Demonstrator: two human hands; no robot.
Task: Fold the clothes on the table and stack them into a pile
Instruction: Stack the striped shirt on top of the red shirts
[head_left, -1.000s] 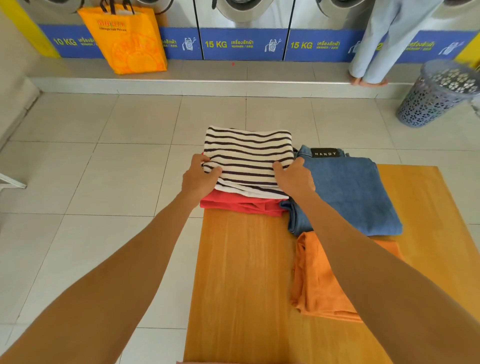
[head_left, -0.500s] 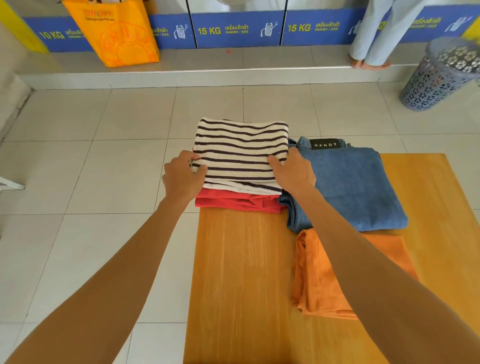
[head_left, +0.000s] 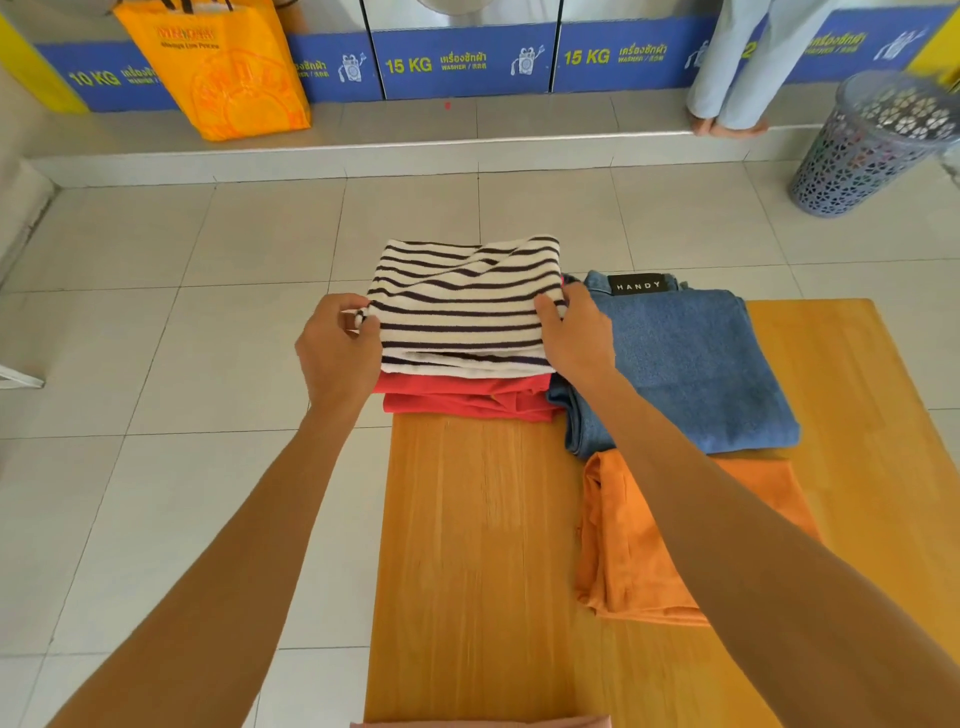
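Observation:
A folded black-and-white striped shirt (head_left: 467, 306) lies on a folded red garment (head_left: 467, 397) at the far left corner of the wooden table (head_left: 478, 545). My left hand (head_left: 337, 353) pinches the shirt's left edge and my right hand (head_left: 576, 332) grips its right edge; the near side is raised slightly off the red garment. Folded blue jeans (head_left: 691, 364) with a black "HANDY" label lie just to the right. In front of the jeans rests a loosely folded orange garment (head_left: 644, 551), partly hidden by my right forearm.
A strip of pink cloth (head_left: 483, 722) shows at the table's near edge. On the tiled floor, a grey perforated laundry basket (head_left: 872, 150) stands far right. An orange bag (head_left: 223, 67) and a person's legs (head_left: 732, 62) are on the raised step by the washers.
Both hands have gone from resting on the striped shirt to gripping its side edges, and its top layer is now rumpled and lifted a little. The other clothes have not moved.

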